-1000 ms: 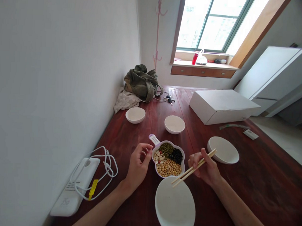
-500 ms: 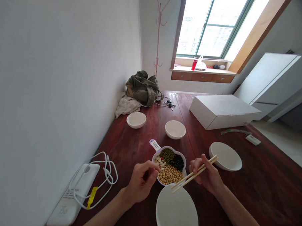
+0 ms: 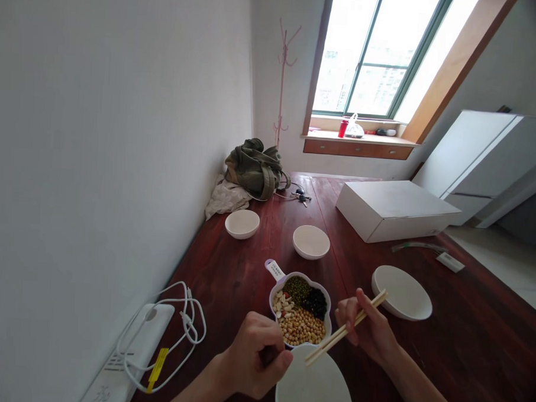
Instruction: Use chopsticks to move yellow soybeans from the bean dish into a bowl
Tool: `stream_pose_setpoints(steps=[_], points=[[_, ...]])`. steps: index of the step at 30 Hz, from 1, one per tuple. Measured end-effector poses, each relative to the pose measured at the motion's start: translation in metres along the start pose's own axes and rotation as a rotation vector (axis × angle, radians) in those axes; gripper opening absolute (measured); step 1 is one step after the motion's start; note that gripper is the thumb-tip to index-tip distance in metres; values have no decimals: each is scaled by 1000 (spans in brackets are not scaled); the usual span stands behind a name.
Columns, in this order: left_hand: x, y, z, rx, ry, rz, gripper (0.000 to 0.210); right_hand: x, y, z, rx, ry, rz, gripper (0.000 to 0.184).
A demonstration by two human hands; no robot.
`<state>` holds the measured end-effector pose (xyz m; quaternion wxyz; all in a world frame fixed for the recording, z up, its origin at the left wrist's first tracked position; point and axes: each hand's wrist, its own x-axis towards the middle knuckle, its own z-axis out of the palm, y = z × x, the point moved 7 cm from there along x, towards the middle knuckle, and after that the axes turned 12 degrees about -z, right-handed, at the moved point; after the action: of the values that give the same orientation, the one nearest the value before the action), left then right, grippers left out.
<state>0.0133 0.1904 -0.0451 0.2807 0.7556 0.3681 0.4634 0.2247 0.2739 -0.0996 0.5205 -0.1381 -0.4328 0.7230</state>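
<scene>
We see a room that looks like part of a home. We recognise it by the dark red wooden table [image 3: 229, 264] against a white wall [image 3: 97, 128], the pink coat stand [image 3: 281, 95], the slouching olive bag [image 3: 254, 169] and the keys [image 3: 302, 198]; we note also pale buildings [image 3: 382, 90] beyond a window [image 3: 374, 63] with drawers [image 3: 341, 148] beneath its sill [image 3: 377, 139].

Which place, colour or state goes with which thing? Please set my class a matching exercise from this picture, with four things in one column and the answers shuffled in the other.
Column one
1. Chopsticks
2. Handled dish
3. Bag
4. Red container

Column two
A. On the windowsill
B. In the right hand
C. Holding beans of different colours
D. Olive green

Right pairs: 1-B, 2-C, 3-D, 4-A
</scene>
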Motion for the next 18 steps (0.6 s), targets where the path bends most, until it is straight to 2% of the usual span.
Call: stream_pose_setpoints(steps=[9, 18], points=[[-2, 8, 12, 17, -65, 49, 36, -1, 3, -3, -29, 8, -1, 67], [-4, 6, 17, 70, -44, 50, 40, -1, 3, -2, -28, 3, -2, 65]])
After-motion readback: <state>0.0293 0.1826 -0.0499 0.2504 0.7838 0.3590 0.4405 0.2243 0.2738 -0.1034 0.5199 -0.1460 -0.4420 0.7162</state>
